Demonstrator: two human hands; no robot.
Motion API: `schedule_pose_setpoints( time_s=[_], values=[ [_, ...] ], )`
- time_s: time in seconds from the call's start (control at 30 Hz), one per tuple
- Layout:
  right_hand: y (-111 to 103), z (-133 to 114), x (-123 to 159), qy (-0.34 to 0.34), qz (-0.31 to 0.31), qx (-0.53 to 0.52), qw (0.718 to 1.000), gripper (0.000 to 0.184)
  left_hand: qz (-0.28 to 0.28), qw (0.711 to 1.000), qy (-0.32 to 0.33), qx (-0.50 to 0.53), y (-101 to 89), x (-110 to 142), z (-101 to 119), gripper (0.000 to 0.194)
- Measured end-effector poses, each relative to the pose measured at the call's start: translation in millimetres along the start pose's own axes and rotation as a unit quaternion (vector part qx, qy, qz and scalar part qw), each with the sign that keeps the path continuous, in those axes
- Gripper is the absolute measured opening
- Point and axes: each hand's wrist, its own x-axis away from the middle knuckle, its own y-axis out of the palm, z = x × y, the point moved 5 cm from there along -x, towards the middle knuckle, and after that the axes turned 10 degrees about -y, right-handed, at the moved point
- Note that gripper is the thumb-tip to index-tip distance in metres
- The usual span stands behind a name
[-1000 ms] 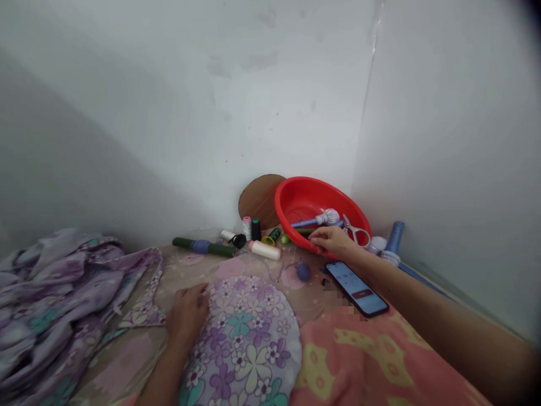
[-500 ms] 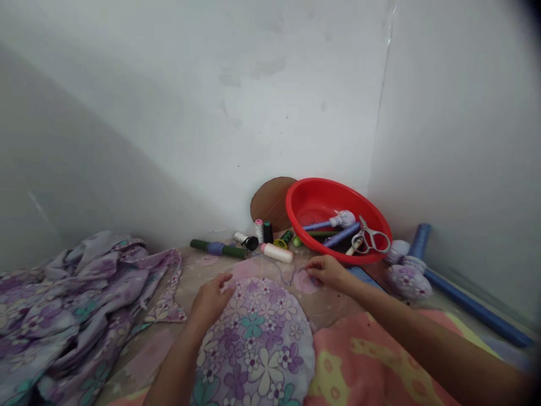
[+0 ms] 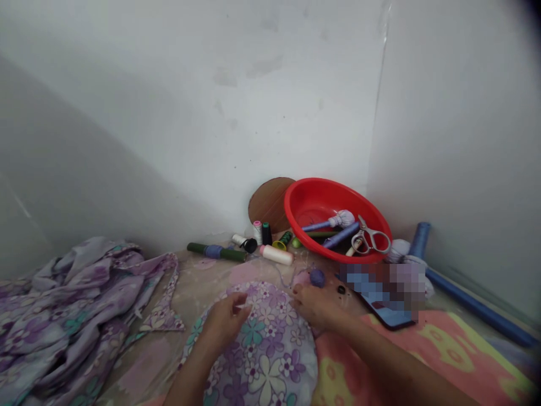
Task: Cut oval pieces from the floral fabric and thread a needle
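Floral fabric circle [image 3: 270, 361] under left hand [image 3: 224, 324], fingers pinched narrow, right hand [image 3: 315, 307] at its edge, fingers loosely curled

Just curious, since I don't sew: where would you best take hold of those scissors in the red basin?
Take the scissors by their looped handles, coming from above on the near side: the loops lie toward the near rim of the red basin, while the pointed blades face away.
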Motion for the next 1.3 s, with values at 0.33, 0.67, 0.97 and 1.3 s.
schedule_pose_setpoints(
  time_s=[0.33,0.67,0.97,1.3],
  values=[
    [9.4,-9.2,18.0,0.005,-0.038,0.049,0.998,0.036,-0.084,0.99,-0.006,-0.114,41.9,24.0,7.1,0.023],
    [24.2,10.0,15.9,0.045,0.003,-0.066,0.997,0.044,-0.104,0.981,-0.001,-0.166,51.8,27.2,7.6,0.025],
    [29.8,12.9,14.0,0.05,0.039,-0.177,0.982,0.043,-0.084,0.978,0.009,-0.19,51.0,32.0,16.3,0.03],
    [24.0,-0.5,13.3,0.144,0.065,-0.49,0.857,0.025,-0.076,0.972,0.04,-0.219,69.2,82.6,47.0,0.062]
  ],
)
